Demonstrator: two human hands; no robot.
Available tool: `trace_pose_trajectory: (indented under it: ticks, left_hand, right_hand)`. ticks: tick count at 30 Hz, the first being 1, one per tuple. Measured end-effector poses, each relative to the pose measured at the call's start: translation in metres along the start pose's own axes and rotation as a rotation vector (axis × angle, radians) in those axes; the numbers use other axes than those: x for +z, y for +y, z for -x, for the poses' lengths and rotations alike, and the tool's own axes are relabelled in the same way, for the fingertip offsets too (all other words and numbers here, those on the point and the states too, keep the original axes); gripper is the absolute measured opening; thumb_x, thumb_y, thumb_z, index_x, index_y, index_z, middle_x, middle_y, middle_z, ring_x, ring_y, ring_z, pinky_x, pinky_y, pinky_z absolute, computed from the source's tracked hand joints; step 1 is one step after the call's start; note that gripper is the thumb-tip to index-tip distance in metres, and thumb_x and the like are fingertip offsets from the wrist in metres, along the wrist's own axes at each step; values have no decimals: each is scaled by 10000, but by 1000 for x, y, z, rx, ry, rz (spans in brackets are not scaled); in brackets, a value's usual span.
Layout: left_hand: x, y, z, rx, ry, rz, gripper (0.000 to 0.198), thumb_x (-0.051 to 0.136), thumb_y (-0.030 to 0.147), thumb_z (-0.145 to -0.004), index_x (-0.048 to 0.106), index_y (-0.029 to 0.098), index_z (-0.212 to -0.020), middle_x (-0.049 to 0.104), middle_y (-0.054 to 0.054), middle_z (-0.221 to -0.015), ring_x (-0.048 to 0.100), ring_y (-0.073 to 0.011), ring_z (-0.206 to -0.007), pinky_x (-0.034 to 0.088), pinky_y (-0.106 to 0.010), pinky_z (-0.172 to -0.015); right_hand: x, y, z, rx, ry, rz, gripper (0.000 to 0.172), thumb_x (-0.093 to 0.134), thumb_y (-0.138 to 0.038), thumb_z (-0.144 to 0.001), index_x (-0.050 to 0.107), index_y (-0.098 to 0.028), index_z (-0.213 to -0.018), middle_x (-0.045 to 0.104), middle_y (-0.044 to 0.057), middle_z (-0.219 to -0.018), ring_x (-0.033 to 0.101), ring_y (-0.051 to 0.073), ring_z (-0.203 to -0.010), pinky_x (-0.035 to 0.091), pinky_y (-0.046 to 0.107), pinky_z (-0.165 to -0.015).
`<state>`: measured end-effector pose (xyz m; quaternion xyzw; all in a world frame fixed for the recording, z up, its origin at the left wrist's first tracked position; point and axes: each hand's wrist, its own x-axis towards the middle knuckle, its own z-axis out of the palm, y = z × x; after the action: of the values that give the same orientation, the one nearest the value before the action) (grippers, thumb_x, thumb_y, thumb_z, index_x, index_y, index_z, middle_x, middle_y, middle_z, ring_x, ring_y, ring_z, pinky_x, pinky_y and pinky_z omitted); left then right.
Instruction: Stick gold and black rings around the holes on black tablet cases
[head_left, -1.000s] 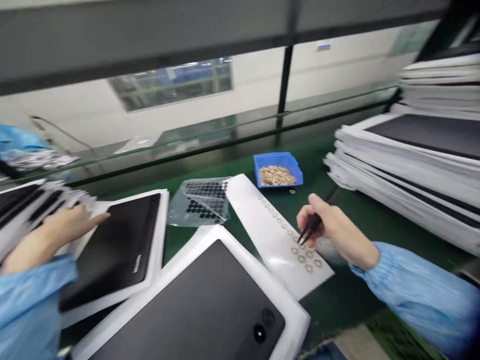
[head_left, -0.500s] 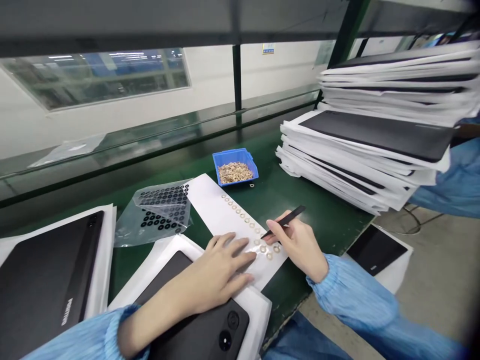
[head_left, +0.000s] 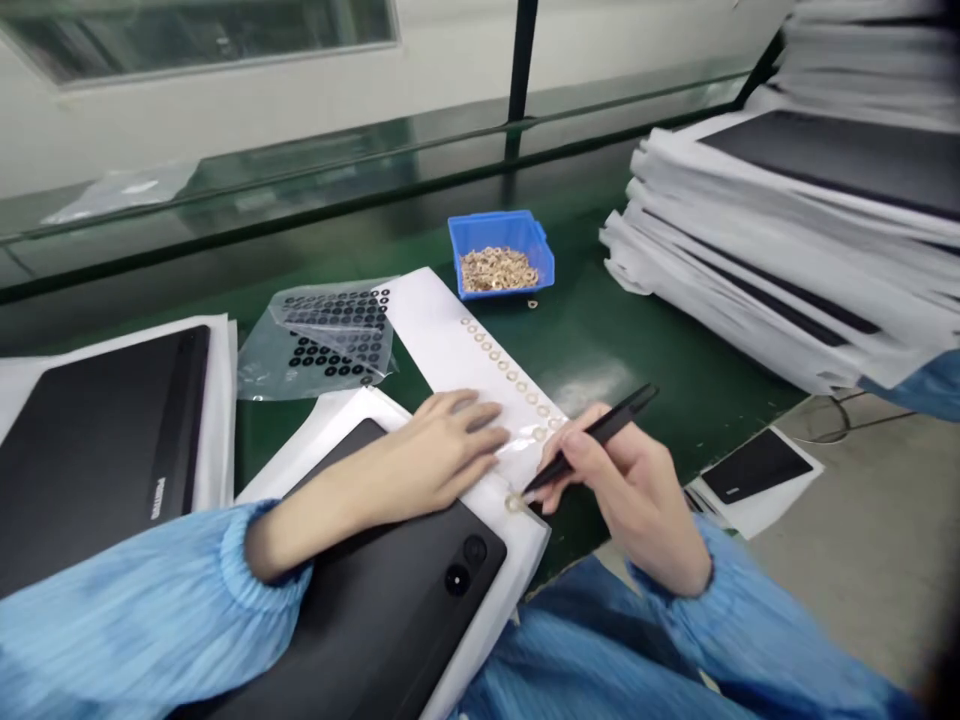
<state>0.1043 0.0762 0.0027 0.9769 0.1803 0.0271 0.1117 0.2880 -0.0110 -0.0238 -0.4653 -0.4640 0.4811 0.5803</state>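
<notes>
My right hand [head_left: 619,480] pinches black tweezers [head_left: 600,432], their tip pointing down and left. At that tip is a small pale ring [head_left: 514,502], over the white wrapping [head_left: 480,490] near the corner of a black tablet cover [head_left: 375,620] with two round camera openings. Whether the ring is gripped or lying there, I cannot tell. My left hand [head_left: 442,455] lies with its fingers stretched out across the cover's upper part, fingertips by the white strip [head_left: 427,320]. A row of similar rings [head_left: 511,375] runs along the strip's right edge.
A blue bin [head_left: 501,285] holds many small rings; one loose ring [head_left: 532,304] lies beside it. A clear sheet with black rings [head_left: 322,335] is left of the strip. Another black cover [head_left: 112,440] lies left; wrapped covers [head_left: 750,250] are stacked right.
The camera view has tipped downward. My right hand and the tweezers have moved from the rings on the strip toward the cover's corner, where a ring now shows. My left hand stays on the cover.
</notes>
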Motion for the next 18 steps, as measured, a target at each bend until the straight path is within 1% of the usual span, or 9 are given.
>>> trace_pose_trajectory:
  ticks: [2,3,5,7,9,11,13,15,18]
  left_hand:
    - [-10,4,17,-52,45,-17,348,318,233,-978,542,132,-1225,518,-116,-1284,378,-266,-1265,354,-441,-1047]
    - [-15,10,28,-85,60,-19,348,316,230,-980,528,135,-1238,523,-110,-1280,383,-244,-1267,367,-412,-1048]
    - [-22,26,51,-125,68,-8,338,326,236,-980,508,161,-1255,520,-85,-1286,405,-195,-1259,404,-338,-1032]
    - [-21,44,72,-129,87,-6,329,338,237,-977,509,184,-1253,507,-60,-1308,408,-160,-1263,413,-270,-1022]
    - [-13,59,86,-92,148,-31,327,337,224,-975,530,201,-1238,538,-42,-1274,410,-157,-1265,375,-279,-1058]
    - [-2,68,92,-44,210,-87,329,333,216,-977,560,205,-1215,589,-39,-1202,423,-188,-1256,329,-352,-1093]
    - [7,71,91,14,208,-155,323,345,224,-976,591,195,-1183,620,-43,-1150,454,-223,-1227,324,-407,-1090]
    - [14,70,88,23,209,-194,331,333,229,-983,609,184,-1160,629,-45,-1141,488,-224,-1192,314,-407,-1091]
    - [20,69,85,-24,267,-189,340,325,250,-993,609,178,-1163,632,-39,-1137,487,-212,-1193,198,-411,-1136]
  right_hand:
    - [13,2,14,79,-76,-63,256,537,-409,-889,504,-192,-758,632,-3,-553,630,146,-443,545,246,-429]
    - [19,4,19,120,-97,-77,264,516,-417,-900,492,-194,-761,623,-9,-526,610,134,-414,529,235,-413]
    - [27,9,26,167,-93,-86,269,485,-426,-916,471,-197,-775,605,-23,-486,572,115,-377,495,217,-397]
    - [32,13,28,169,-64,-70,262,482,-427,-919,466,-199,-789,586,-35,-466,546,106,-359,465,207,-385]
    - [33,15,28,149,-40,-49,252,485,-420,-919,473,-201,-796,574,-39,-455,527,105,-345,449,210,-374]
    - [34,16,28,133,-22,-41,242,484,-408,-922,481,-205,-788,567,-41,-449,514,106,-334,437,213,-364]
    - [34,16,29,120,-2,-41,238,483,-396,-925,490,-210,-777,561,-43,-451,511,107,-334,432,216,-364]
    - [35,16,30,109,2,-26,234,483,-383,-928,495,-213,-768,554,-46,-456,511,103,-335,425,212,-365]
    - [36,16,31,100,21,8,226,483,-366,-931,490,-215,-763,553,-51,-463,498,93,-323,409,204,-359]
